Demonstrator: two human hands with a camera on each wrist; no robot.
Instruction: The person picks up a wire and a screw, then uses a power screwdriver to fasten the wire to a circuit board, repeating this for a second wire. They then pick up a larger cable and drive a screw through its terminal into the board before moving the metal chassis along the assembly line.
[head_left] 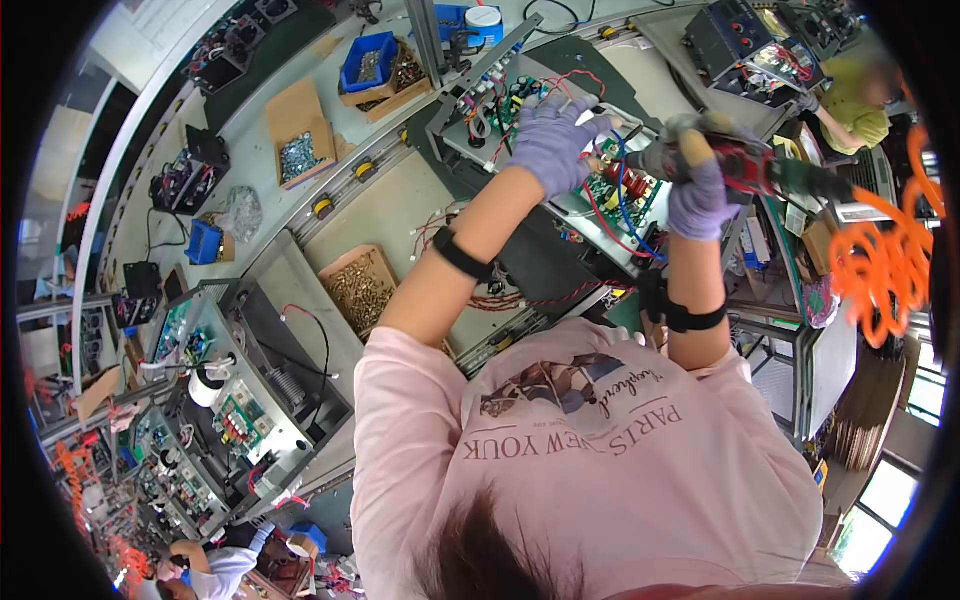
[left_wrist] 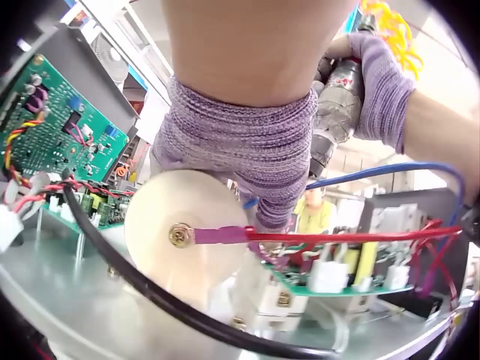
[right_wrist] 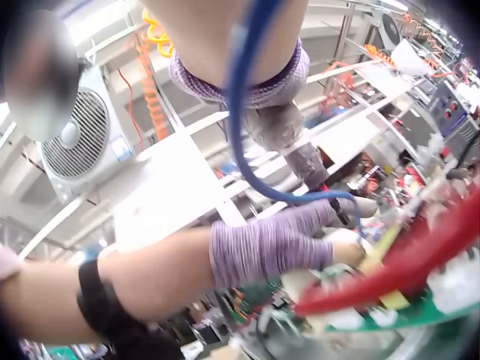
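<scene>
Two gloved hands are over one open metal chassis (left_wrist: 67,274) packed with green boards, sitting on the bench (head_left: 370,205) in front of the person. The right hand (head_left: 698,195) has its fingers wrapped round a power driver (head_left: 745,168), with an orange coiled hose (head_left: 880,270) out beyond it. The left hand (head_left: 555,145) reaches down into the chassis near the driver's nose — can't tell if those fingers are pinching anything or just resting there. Stuff in the way: one black cable (left_wrist: 161,298) and one red wire (left_wrist: 337,237) cut across the left wrist view, the red one ending in the middle of a pale round disc (left_wrist: 184,202), and one blue wire (right_wrist: 241,135) loops right in front of the right wrist camera. The left hand also hides part of the boards. Around them I count two cardboard boxes of small hardware, one with silvery bits (head_left: 300,155) and one with brassy bits (head_left: 358,290), plus two more open chassis at lower left (head_left: 240,400) — and two other people, one in yellow-green (head_left: 862,115), one in white (head_left: 225,572).
</scene>
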